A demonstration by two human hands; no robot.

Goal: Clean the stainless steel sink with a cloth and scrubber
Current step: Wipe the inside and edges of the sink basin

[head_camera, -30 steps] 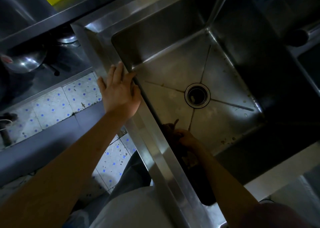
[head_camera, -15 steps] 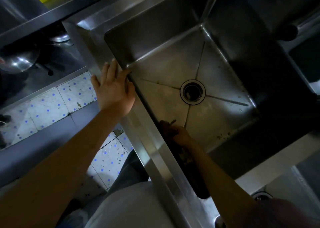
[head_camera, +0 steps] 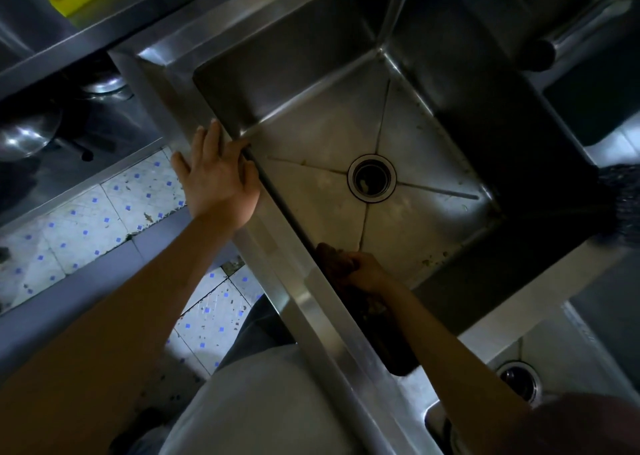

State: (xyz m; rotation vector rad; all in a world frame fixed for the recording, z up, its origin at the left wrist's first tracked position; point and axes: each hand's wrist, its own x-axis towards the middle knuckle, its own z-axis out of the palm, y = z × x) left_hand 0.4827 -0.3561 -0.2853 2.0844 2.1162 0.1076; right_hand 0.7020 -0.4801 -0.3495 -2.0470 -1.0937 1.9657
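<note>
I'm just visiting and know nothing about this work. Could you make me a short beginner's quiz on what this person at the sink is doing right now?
1. True or false: the left hand lies flat on the sink rim.
2. What does the right hand grip? A) a yellow sponge B) a dark scrubber C) a tap
3. Fill in: the round drain sits in the ____ of the basin floor.

Key
1. True: its fingers are spread on the rim's near edge.
2. B: it is pressed low against the near wall of the basin.
3. Middle, where the four creases meet.
</note>
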